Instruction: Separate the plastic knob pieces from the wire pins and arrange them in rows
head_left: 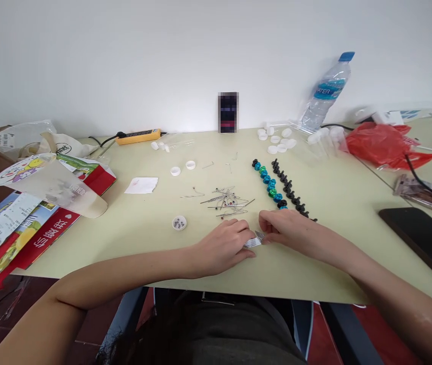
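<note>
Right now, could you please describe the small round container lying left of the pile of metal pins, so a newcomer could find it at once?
Start at the pale green table and find the pile of metal pins near its middle. Left of and slightly nearer than the pins, beyond the left hand, lies the small round container. Unlike the plain white caps farther back, it shows small dark specks inside.

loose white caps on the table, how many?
About 9: two caps mid-table, a cluster of roughly seven by the bottle. More may be hidden among the plastic there.

A water bottle [327,91] leans by the wall behind a red bag [381,144].
</note>
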`<state>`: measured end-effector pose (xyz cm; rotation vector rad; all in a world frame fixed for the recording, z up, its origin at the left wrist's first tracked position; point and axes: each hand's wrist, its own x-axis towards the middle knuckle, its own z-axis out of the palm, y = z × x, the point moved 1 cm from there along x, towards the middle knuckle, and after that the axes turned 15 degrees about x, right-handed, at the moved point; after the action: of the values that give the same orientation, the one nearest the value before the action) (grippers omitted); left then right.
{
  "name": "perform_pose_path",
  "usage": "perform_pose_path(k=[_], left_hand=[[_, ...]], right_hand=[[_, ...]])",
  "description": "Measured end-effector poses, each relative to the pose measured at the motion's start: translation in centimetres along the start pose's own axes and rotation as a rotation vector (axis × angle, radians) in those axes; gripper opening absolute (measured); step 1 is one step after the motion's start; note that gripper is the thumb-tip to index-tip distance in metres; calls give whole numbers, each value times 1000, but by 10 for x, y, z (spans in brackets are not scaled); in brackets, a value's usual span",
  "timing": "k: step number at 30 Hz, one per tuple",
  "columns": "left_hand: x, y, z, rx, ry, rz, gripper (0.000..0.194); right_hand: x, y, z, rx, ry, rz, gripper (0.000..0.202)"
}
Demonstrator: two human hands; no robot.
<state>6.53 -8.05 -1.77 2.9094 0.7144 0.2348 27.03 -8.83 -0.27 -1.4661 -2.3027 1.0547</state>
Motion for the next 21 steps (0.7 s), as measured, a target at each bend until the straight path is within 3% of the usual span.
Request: perform_pose_path(k=[3, 5, 9, 12, 14, 17, 19, 21], left_hand=[[3, -6, -10, 5, 18, 1, 31], [8, -23, -23, 39, 68, -45, 31], [25, -94, -52, 288, 171, -286, 26], [41, -153, -60, 450, 55, -447, 23], [53, -178, -57, 460, 12, -446, 20], [74, -188, -43, 483, -32, -438, 17], [85, -184, -33, 499, -38, -443, 20], [93, -178, -27, 503, -36, -446, 25]], right_hand=[[0, 0, -1, 14, -3, 8, 11], [0, -2, -1, 31, -1, 25, 12], [2, -8, -4, 43, 46, 46, 17], [5, -13, -13, 5, 94, 29, 23], [15, -17, -25, -58, 126, -2, 26], [51, -21, -48, -308, 173, -52, 27], [88, -21, -63, -644, 226, -40, 25], [127, -16, -76, -735, 248, -29, 24]])
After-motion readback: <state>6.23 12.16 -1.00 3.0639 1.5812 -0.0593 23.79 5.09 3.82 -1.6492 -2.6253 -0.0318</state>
